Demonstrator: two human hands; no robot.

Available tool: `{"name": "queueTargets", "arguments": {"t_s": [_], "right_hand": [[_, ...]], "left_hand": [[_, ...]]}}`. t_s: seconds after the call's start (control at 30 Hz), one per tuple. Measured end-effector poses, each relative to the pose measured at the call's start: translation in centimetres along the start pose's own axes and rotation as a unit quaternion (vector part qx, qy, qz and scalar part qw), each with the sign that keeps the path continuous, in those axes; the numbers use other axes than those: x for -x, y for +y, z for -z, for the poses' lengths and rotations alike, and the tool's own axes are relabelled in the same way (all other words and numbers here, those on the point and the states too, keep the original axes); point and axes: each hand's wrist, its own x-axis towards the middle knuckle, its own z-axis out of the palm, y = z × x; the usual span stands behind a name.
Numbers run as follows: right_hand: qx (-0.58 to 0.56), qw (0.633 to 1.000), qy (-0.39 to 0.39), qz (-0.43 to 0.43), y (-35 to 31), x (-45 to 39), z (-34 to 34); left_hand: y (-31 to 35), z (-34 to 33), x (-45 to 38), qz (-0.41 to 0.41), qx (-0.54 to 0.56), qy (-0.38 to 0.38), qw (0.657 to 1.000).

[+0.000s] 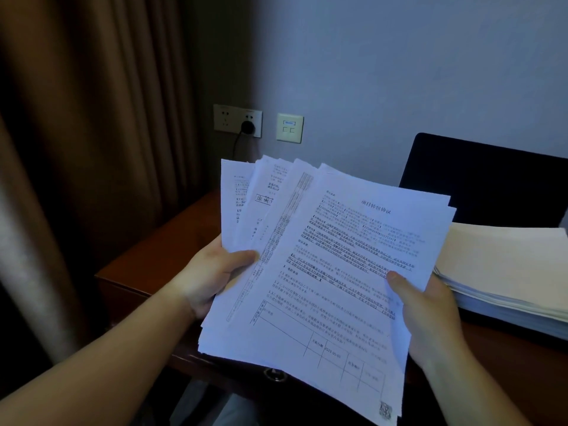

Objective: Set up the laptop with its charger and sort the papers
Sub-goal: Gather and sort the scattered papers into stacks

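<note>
- Although the room is dim, the counter (pixel 172 241) shows as dark wood by the curtain, with the open laptop (pixel 488 179) standing at its right rear, screen dark, and a thick pile of cream sheets (pixel 504 265) lying in front of it.
- The papers (pixel 322 265) are a loose fan of printed sheets held up above the counter's front edge, just left of the cream pile. I judge them light, limp and slippery against each other, so they are best pinched at both lower side edges and squared before being put down.
- The left hand (pixel 212 278) holds the fan's left edge, thumb on top and fingers hidden behind; this grip is closed on the sheets.
- The right hand (pixel 430 315) pinches the right edge the same way, so the papers span between both grips.
- A dark plug (pixel 247 127) sits in the wall socket behind.
</note>
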Motion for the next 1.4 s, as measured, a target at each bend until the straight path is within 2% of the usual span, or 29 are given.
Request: {"name": "queueTargets", "arguments": {"t_s": [0.1,0.27,0.5,0.83,1.03,1.33,1.4], "right_hand": [[-0.007,1.000,-0.004,-0.006,-0.03,0.00,0.06],[-0.032,0.999,0.000,-0.009,-0.28,0.02,-0.01],[-0.026,0.999,0.044,0.010,-0.24,0.07,0.04],[-0.047,0.995,0.086,0.019,0.15,-0.36,0.22],[-0.054,0.996,0.068,0.007,0.40,-0.49,0.17],[-0.055,0.996,-0.074,-0.017,-0.07,0.08,0.13],[-0.041,0.997,-0.071,-0.011,-0.01,0.18,0.04]], "left_hand": [[-0.13,-0.42,-0.04,-0.024,-0.035,0.007,0.999],[-0.19,-0.37,-0.15,-0.040,-0.034,0.018,0.998],[-0.41,0.03,-0.27,-0.022,0.018,0.014,0.999],[-0.01,0.21,-0.14,-0.042,0.079,0.066,0.994],[0.03,0.06,-0.02,-0.040,0.083,0.067,0.994],[-0.02,0.41,0.03,-0.012,-0.003,0.010,1.000],[-0.14,0.44,-0.06,-0.004,0.006,0.012,1.000]]}}
